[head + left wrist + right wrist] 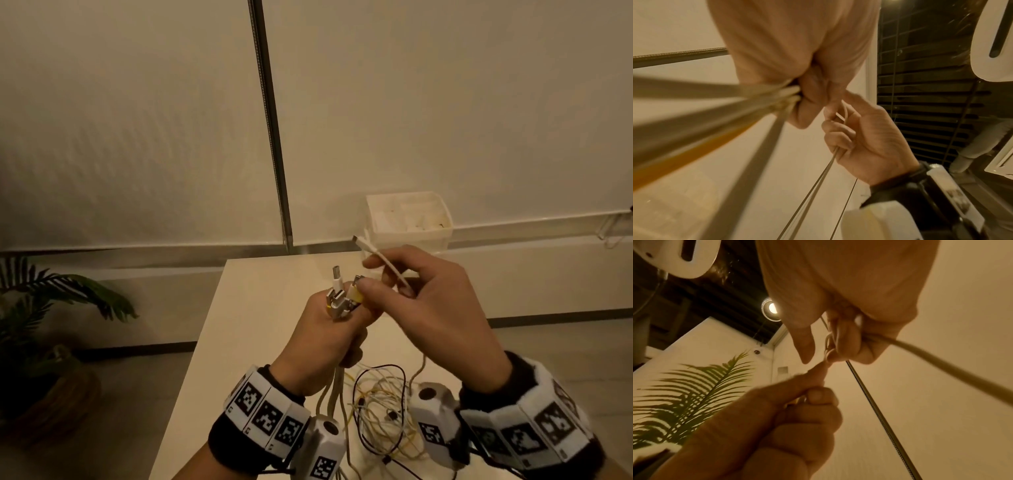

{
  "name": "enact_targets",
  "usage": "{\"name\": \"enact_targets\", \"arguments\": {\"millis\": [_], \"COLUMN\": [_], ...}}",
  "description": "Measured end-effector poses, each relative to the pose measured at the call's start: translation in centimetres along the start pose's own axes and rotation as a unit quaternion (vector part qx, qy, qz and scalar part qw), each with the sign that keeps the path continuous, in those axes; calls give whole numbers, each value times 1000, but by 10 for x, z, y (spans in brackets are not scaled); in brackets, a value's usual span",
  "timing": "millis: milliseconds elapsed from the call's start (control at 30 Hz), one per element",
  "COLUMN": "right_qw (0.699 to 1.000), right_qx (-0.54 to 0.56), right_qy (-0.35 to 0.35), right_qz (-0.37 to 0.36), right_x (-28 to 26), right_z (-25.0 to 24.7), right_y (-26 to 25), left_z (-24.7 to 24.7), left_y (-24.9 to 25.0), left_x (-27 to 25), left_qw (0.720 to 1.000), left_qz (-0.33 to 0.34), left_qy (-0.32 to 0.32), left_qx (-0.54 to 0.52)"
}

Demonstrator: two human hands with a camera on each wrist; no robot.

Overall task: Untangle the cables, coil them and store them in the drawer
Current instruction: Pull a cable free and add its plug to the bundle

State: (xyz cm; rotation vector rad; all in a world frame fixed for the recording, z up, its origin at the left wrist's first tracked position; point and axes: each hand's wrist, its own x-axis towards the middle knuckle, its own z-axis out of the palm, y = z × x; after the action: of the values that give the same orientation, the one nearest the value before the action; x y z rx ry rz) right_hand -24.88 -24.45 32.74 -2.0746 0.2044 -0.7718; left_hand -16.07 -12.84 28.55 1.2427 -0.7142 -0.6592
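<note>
**Sorting plug ends, tangle not yet undone**

The white table [260, 308] carries the work: a smooth, matte top that fills the lower middle of the head view. At 1 o'clock from the hands, past the table's far edge, sits a translucent plastic box [411, 236]; whether it is the drawer I cannot tell. At 9 o'clock is a potted palm [51, 308] with feathery fronds.

The cables are in two places. A loose snarl [380, 411] of thin white, yellow and black cords lies on the table at 6 o'clock, between the wrists, uncoiled. From it several cords rise into the left hand [325, 346], which is fisted round a bundle of plug ends [340, 301]: flat metal USB-type tips on rounded white and yellow housings. The right hand [428, 308], just beside the left at 3 o'clock, pinches one slim white cable [387, 265] whose plug points to 11 o'clock.

My judgement: this is the untangling step, with ends gathered and one cord being singled out. The next move probably calls for drawing that pliant cord out of the snarl slowly, since thin cords cinch into knots.
</note>
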Motion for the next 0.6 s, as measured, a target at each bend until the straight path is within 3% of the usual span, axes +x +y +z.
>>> {"name": "enact_targets", "arguments": {"millis": [133, 267, 367, 500, 600], "right_qw": [990, 972, 956, 955, 971], "right_qx": [-111, -213, -273, -272, -209], "right_qy": [-8, -88, -99, -114, -114], "right_qz": [-91, -49, -35, -24, -12], "right_x": [-4, -3, -3, -2, 0], "right_z": [12, 11, 15, 14, 8], "right_y": [-6, -10, -16, -16, -15], "left_z": [2, 0, -1, -3, -4], "left_y": [0, -2, -7, -12, -9], "left_x": [-2, -2, -1, 0, -2], "left_qw": [999, 997, 996, 992, 994], "left_qz": [17, 29, 28, 27, 29], "left_qy": [-18, -10, -13, -4, 3], "left_qx": [31, 66, 89, 122, 109]}}
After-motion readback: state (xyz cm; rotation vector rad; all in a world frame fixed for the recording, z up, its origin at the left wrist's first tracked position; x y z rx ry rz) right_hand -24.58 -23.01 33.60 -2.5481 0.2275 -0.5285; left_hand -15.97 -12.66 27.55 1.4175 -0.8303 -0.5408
